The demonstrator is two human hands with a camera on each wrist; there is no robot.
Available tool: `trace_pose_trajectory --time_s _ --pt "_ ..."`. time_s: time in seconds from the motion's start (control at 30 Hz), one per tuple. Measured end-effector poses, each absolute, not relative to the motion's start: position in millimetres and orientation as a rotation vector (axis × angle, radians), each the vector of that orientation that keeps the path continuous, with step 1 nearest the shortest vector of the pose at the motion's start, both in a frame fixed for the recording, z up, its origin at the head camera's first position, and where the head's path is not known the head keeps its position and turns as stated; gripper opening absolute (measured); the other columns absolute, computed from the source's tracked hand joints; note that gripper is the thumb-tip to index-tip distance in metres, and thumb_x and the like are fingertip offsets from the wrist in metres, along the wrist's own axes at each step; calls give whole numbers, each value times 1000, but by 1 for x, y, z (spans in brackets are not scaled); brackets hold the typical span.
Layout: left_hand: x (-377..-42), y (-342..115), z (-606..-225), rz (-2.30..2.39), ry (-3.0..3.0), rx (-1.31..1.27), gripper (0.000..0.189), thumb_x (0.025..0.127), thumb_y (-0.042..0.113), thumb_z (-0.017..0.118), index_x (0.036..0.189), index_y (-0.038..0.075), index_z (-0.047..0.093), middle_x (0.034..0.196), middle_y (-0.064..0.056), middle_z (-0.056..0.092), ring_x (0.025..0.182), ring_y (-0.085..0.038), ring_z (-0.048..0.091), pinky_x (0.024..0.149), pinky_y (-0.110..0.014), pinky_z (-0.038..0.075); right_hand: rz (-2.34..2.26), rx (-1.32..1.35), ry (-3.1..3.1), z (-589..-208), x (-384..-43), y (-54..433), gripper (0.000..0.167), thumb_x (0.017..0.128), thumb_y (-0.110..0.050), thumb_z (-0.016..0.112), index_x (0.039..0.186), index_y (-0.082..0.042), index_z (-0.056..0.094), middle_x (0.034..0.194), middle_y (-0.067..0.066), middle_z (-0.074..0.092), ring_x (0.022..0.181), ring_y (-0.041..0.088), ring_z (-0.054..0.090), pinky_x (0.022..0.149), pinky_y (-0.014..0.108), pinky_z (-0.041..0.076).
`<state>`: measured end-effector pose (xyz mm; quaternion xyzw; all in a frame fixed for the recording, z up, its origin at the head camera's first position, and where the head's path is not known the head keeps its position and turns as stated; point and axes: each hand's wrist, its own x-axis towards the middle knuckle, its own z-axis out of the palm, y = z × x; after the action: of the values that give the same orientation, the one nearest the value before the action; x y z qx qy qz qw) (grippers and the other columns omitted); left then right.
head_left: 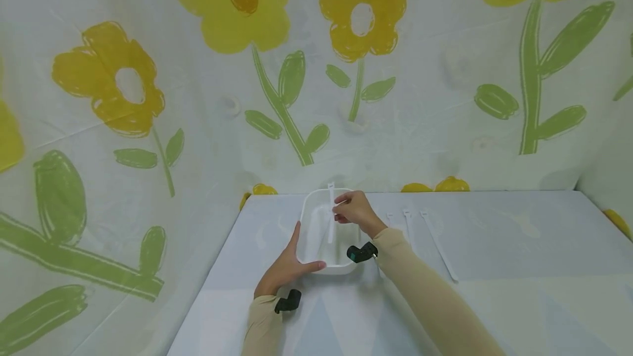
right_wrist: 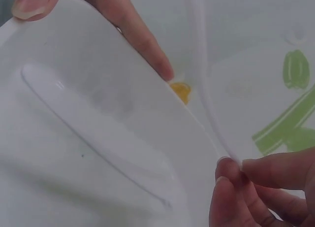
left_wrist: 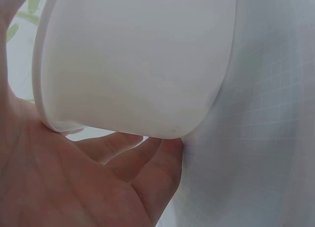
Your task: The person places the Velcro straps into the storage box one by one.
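My left hand [head_left: 284,268] holds the near left corner of a white plastic basin [head_left: 307,229], its thumb over the near rim and its index finger stretched along the left side. In the left wrist view other fingers [left_wrist: 160,173] touch the outer wall. Above the basin, my right hand [head_left: 357,212] pinches a thin white plastic strip [head_left: 331,196] between thumb and fingertips. It has a small head at its far end, like a cable tie. Another white strip [right_wrist: 93,133] with a rounded end lies inside the basin.
Right of the basin, several white strips with small heads lie on the pale table, among them a long one [head_left: 440,246]. A flower-printed curtain [head_left: 405,142] hangs behind the table and at its sides. Black wrist cameras [head_left: 288,301] sit on both forearms.
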<state>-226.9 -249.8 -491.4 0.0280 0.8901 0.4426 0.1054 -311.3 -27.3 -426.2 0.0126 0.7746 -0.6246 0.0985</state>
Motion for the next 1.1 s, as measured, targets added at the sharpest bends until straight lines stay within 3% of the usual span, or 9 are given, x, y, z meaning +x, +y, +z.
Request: trace_pose_trajectory --time_s 0.3,1.1 --pt "-228 -249 -488 1292 2625 91 134 75 56 88 168 26 -3 174 -13 17 149 -39 38 117 -68 36 -1832 28 2308 -427 -314 -33 27 92 -3 71 118 3 68 97 17 73 69 15 70 67 26 62" --pt "-228 -250 -491 1294 2622 80 133 75 55 88 167 31 -4 173 -12 21 144 -36 43 115 -67 39 -1832 4 2269 -431 -320 -47 25 93 -2 70 117 5 68 95 18 73 68 15 70 67 28 63"
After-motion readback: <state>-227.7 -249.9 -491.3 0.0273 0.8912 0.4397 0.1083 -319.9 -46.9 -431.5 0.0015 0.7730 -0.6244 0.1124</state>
